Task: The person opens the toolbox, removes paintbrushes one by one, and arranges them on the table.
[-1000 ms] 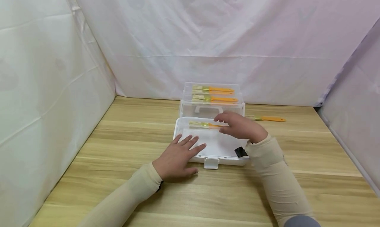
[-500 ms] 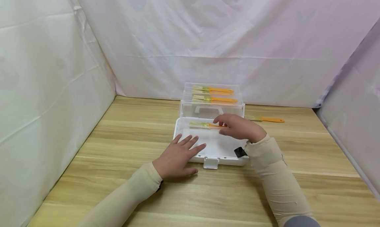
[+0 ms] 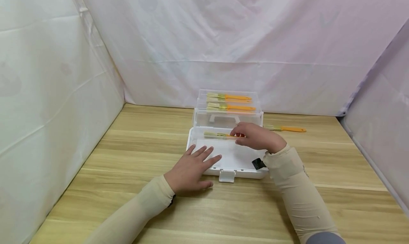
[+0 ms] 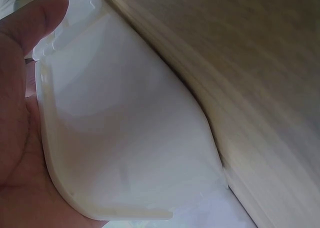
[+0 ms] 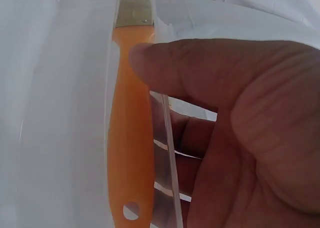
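Note:
A white box (image 3: 230, 155) lies open on the table, its clear lid (image 3: 201, 117) swung back behind it. Along the back of the box is a paintbrush (image 3: 217, 134) with an orange handle and pale bristles, narrow side up. My right hand (image 3: 257, 136) pinches its handle, the thumb (image 5: 165, 62) near the metal band; the other fingers are partly hidden behind a clear edge. My left hand (image 3: 188, 169) rests with spread fingers over the box's front left corner. In the left wrist view, the palm lies against the white wall (image 4: 130, 118) of the box.
Several paintbrushes (image 3: 238, 108) lie at the lid, behind the box. Another paintbrush (image 3: 292, 129) lies on the wooden table (image 3: 127, 144) to the right. A latch (image 3: 227, 175) sticks out at the box's front. White cloth (image 3: 236, 34) hangs around the table.
My right hand has lowered slightly and its fingers have closed on the handle. The paintbrush has turned from its flat side onto its edge. My left hand stays put.

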`<state>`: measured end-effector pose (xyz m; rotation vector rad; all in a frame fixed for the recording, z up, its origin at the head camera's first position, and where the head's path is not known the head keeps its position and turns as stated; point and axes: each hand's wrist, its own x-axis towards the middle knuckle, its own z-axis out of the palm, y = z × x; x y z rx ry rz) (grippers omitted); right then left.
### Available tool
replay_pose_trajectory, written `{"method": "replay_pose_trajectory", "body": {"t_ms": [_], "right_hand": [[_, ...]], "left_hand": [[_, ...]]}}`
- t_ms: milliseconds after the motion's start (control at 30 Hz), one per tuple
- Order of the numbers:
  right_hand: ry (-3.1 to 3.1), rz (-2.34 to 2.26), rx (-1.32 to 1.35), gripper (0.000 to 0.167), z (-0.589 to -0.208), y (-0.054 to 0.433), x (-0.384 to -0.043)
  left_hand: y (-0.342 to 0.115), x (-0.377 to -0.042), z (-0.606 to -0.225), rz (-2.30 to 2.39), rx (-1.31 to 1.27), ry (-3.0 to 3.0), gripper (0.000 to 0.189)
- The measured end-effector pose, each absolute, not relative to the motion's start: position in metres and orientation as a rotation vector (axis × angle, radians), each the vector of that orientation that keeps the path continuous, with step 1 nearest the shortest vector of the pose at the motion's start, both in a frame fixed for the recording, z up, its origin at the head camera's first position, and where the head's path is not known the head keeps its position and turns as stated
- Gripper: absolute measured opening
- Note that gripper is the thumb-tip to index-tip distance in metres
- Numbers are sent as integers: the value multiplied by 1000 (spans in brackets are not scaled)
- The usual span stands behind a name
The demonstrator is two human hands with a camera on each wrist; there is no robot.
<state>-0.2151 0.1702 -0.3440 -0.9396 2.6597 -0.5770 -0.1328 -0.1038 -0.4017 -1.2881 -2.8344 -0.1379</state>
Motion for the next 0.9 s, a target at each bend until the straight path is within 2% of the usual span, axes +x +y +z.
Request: {"method": "replay_pose_trajectory", "body": {"t_ms": [900], "right_hand": [[2614,-656,-848,42,-332,182,-213]], "left_hand": [[-104,-135,-404,-125,-1284,-2832,83]]}}
